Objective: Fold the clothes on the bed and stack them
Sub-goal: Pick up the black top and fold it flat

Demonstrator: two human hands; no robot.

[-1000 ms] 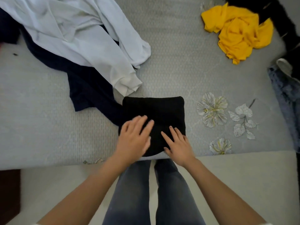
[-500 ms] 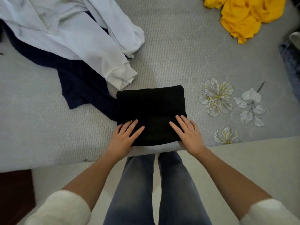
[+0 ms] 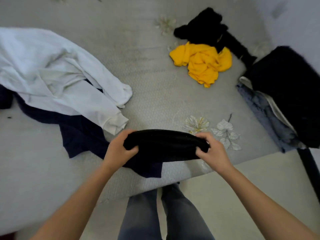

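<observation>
A folded black garment (image 3: 164, 144) is lifted just above the near edge of the grey bed (image 3: 152, 94). My left hand (image 3: 119, 149) grips its left end and my right hand (image 3: 213, 149) grips its right end, fingers curled round the fabric. A stack of folded clothes (image 3: 284, 101), dark on top with grey-blue and pale layers under it, sits at the bed's right edge.
A white sweatshirt (image 3: 57, 78) lies crumpled at the left over a navy garment (image 3: 81, 135). A yellow garment (image 3: 202, 64) and a black fuzzy one (image 3: 207, 28) lie at the back right. My legs in grey jeans stand on pale floor (image 3: 225, 196) below.
Both hands went from pressing flat on the folded black garment to gripping its ends and lifting it off the bed. The view has swung up and to the right.
</observation>
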